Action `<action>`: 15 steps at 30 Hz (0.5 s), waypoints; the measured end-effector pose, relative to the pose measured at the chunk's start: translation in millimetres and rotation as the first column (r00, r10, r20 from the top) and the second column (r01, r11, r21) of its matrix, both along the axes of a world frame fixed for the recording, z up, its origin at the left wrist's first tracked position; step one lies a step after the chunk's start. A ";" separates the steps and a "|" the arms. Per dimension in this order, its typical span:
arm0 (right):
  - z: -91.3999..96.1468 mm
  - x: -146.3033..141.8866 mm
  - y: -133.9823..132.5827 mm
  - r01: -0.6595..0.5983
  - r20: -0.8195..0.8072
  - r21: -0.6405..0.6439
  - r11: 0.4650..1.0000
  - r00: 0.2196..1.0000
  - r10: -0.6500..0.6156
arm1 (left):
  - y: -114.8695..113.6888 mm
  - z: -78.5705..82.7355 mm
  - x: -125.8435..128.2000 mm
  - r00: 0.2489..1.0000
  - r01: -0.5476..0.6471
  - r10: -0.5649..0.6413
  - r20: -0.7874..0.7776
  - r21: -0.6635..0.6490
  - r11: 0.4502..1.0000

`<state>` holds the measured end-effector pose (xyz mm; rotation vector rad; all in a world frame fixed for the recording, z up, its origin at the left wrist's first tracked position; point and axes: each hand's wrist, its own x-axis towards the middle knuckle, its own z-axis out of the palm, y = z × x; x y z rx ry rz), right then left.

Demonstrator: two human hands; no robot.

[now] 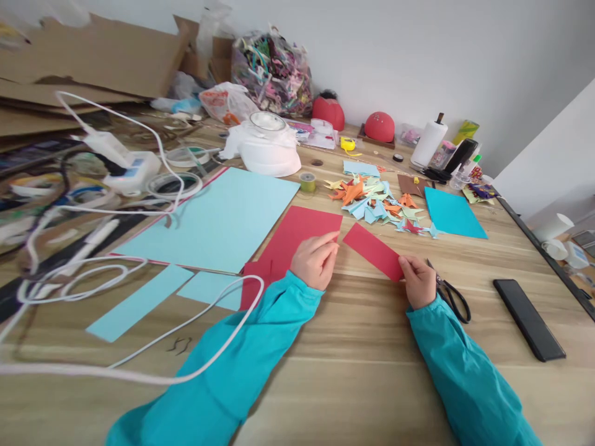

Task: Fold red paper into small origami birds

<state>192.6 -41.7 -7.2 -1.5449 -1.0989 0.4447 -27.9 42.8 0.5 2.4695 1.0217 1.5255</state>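
Observation:
My right hand (419, 282) pinches the lower right end of a red paper strip (374, 251) between thumb and fingers, holding it at a slant. My left hand (315, 260) is open just left of the strip's other end, index finger stretched out and the other fingers partly bent; I see nothing in it. Behind that hand lies a larger sheet of red paper (297, 232), partly covered by the hand and sleeve. Black-handled scissors (453, 297) rest on the table beside my right hand, their blades partly hidden by it.
Folded paper pieces (372, 198) lie heaped beyond the strip, near a blue sheet (453, 212). Light blue sheets (223, 217) and cut light blue strips (139, 303) are at left. A white cable (223, 365) loops across my left sleeve. A black phone (528, 319) lies at right.

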 end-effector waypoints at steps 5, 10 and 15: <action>0.2 -9.3 2.2 -0.182 -0.454 -0.038 0.983 0.879 0.145 | -7.1 -13.7 16.1 0.876 0.321 -0.079 0.475 -0.452 0.833; 8.5 -21.1 0.7 -0.308 -0.692 -0.076 0.948 0.701 0.172 | -8.3 -12.4 22.6 0.649 0.737 -0.146 0.747 -0.569 0.364; 9.0 -27.6 -5.0 -0.522 -0.706 -0.149 0.840 0.651 0.279 | -16.8 -2.6 23.1 0.504 0.863 -0.090 0.859 -0.500 0.065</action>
